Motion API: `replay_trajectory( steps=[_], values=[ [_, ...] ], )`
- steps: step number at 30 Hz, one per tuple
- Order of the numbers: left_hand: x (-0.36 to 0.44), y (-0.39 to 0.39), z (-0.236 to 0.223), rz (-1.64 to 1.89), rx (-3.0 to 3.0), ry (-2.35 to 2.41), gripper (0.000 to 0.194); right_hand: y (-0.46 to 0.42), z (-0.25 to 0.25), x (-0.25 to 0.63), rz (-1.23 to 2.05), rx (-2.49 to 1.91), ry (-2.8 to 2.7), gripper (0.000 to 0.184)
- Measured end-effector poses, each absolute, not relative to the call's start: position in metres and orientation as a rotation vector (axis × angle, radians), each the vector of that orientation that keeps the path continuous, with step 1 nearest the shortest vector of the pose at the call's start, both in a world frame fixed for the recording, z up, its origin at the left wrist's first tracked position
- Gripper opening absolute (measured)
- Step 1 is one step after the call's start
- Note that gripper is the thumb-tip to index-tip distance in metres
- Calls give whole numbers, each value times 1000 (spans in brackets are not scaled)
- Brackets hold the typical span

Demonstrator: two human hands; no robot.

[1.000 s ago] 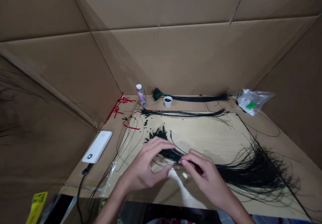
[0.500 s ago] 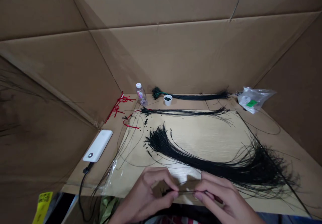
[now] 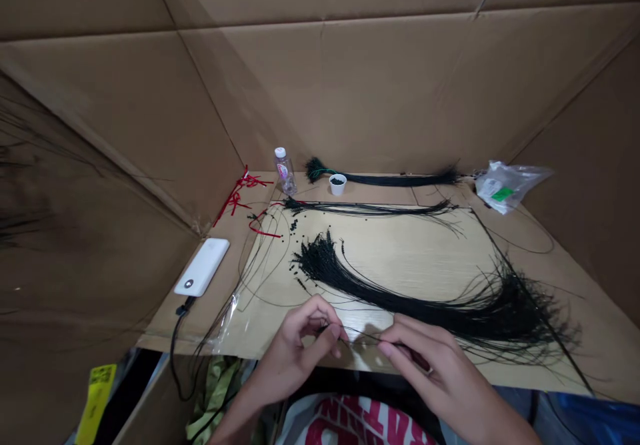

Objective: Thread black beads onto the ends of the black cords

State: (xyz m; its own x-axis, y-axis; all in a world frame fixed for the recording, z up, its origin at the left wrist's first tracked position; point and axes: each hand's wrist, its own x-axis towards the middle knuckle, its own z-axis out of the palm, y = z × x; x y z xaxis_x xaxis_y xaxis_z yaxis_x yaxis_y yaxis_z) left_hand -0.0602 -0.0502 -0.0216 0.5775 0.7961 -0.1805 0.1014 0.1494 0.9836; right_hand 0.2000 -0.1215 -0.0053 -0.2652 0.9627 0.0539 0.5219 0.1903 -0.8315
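Observation:
My left hand (image 3: 307, 338) pinches one end of a thin dark cord (image 3: 363, 333) above the table's front edge. The cord runs across to my right hand (image 3: 425, 358), whose thumb and fingers are closed on it. A slim dark reddish thing shows inside my right fingers, too hidden to name. Just beyond both hands lies a large bundle of black cords (image 3: 380, 295), with knotted or beaded tips on the left and loose, fanned ends on the right. Small black beads (image 3: 293, 225) are scattered by the tips.
A thinner cord bundle (image 3: 370, 209) lies farther back. Behind it stand a small white cup (image 3: 337, 185) of dark beads, a clear bottle (image 3: 285, 173) and a plastic bag (image 3: 510, 188). At left are red ribbons (image 3: 235, 198) and a white power bank (image 3: 203, 268) with a cable. Cardboard walls surround the table.
The view has tilted down, showing more of my lap. My left hand has turned slightly, its fingers curled closer together, and the cord between my hands now slants down to the right.

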Motion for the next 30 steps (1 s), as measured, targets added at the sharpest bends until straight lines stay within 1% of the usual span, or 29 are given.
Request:
replay_trajectory(
  steps=[3,10,12,14,15,17,20,22,24,26,28,30],
  values=[
    [-63,-48,-22,600,1234,808,35,-119,-4,197,971,-1385,-1855,31],
    [-63,-47,-15,596,1258,777,29,-113,-10,191,1035,-1399,-1734,35],
    [-62,-46,-8,583,1263,771,26,-109,-13,190,1128,-1324,-1710,30],
    [-61,-45,-1,563,1276,745,23,-105,-17,189,1250,-1213,-1699,20],
    [-61,-45,3,557,1301,737,21,-103,-18,187,1313,-1158,-1691,21],
    [-63,-44,10,554,1414,742,16,-99,-23,184,1476,-1041,-1689,31],
    [-70,-43,16,579,1686,765,2,-95,-33,181,1791,-852,-1644,54],
    [-75,-45,18,575,1833,774,9,-95,-35,182,1884,-846,-1628,62],
    [-80,-49,18,548,1925,795,14,-99,-30,185,1813,-980,-1698,61],
    [-81,-54,18,507,1981,786,17,-108,-19,191,1659,-1155,-1815,57],
    [-81,-58,18,464,2002,735,20,-127,-7,202,1552,-1294,-1878,49],
    [-84,-59,18,445,1984,661,24,-154,-2,218,1526,-1410,-1852,41]
  ],
)
